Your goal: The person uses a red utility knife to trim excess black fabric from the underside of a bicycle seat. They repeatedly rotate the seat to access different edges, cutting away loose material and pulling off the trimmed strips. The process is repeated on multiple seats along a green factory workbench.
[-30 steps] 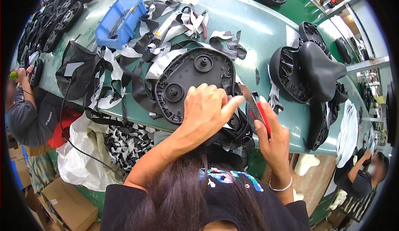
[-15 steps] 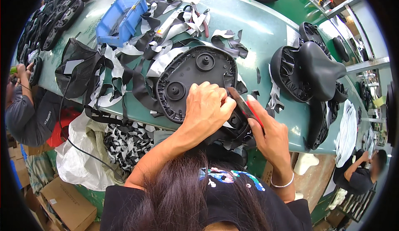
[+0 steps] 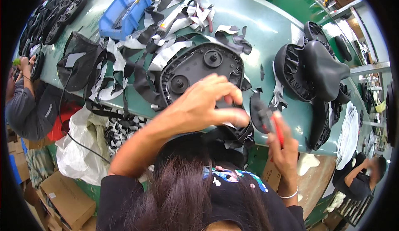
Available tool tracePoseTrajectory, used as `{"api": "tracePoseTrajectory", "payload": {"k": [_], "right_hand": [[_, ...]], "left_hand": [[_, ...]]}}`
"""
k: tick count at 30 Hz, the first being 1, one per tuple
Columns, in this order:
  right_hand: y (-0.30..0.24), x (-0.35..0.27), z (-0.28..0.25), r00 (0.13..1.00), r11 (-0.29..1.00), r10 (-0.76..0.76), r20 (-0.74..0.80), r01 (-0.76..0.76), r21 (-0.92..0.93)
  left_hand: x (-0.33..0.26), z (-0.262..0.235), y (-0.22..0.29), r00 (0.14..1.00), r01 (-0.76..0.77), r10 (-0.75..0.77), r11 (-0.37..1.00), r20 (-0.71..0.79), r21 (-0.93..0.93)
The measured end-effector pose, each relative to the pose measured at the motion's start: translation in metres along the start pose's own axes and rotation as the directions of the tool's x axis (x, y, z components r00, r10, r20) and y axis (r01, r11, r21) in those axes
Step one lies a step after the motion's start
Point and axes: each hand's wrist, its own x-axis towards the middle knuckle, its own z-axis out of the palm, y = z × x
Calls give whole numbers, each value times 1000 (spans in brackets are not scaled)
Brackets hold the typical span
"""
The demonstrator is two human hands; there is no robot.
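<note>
A black bicycle saddle (image 3: pixel 195 66) lies upside down on the green table, its moulded underside with two round posts facing up. Over its near edge hovers my left hand (image 3: pixel 210 100), fingers curled loosely, thumb held apart, nothing visible between them. My right hand (image 3: pixel 284 145) is closed around a red-handled knife (image 3: pixel 277 129), its blade end smeared by motion, to the right of the saddle. Beside the blade is a dark curved strip (image 3: pixel 257 112); whether it touches the knife I cannot tell. Black cover material (image 3: pixel 239 135) bunches at the saddle's near end.
Black and white offcuts (image 3: pixel 112 71) litter the table's left and back, around a blue bin (image 3: pixel 124 14) and a black mesh bag (image 3: pixel 77 60). Stacked saddles (image 3: pixel 322 71) stand at right. Scraps fill a white sack (image 3: pixel 81 148) below. Other people work at both sides.
My right hand and the knife have moved right and nearer, away from the saddle. My left hand has loosened from its fist and lifted its thumb. A dark strip now shows beside the knife.
</note>
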Motion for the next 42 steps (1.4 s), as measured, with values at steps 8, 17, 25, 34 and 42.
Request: {"api": "tracePoseTrajectory", "payload": {"k": [8,17,25,34,42], "right_hand": [[5,10,20,891,877,-439,117,453,-162],[-33,40,18,833,656,-266,485,525,-542],[16,13,-29,955,957,-66,289,142,-252],[29,60,4,876,970,-53,479,-69,233],[-18,146,4,947,743,32,-319,191,642]], "left_hand": [[43,-25,-29,827,-61,-93,966,555,252],[47,-25,-39,829,-19,-71,988,554,156],[30,-72,-16,996,-17,11,998,-83,-66],[23,-101,-65,971,138,-83,960,-223,243],[116,-108,-86,599,160,-378,920,-706,-357]]}}
